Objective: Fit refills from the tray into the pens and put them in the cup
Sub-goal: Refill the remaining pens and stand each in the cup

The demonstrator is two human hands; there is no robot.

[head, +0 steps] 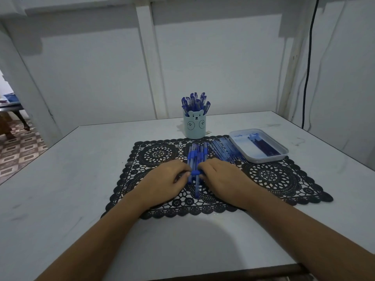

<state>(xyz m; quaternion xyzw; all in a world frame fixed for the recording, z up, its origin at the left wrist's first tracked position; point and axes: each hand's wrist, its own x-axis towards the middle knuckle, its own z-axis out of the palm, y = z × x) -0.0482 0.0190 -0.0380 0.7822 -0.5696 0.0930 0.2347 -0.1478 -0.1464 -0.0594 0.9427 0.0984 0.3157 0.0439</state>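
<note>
A light blue bear-faced cup (195, 126) stands behind a black lace mat (269, 175) and holds several blue-capped pens. A bundle of blue pens (196, 154) lies on the mat's middle. My left hand (165, 180) and my right hand (221, 177) rest on the mat on either side of this bundle, fingertips meeting on a blue pen (196, 186) between them. A second row of pen barrels (224, 150) lies to the right, against a white tray (283, 154) that contains dark blue refills (263, 146).
The mat lies on a white table (60, 189) against a white wall. A black cable (307, 78) hangs down the wall at the back right. A doorway with patterned floor opens at the far left.
</note>
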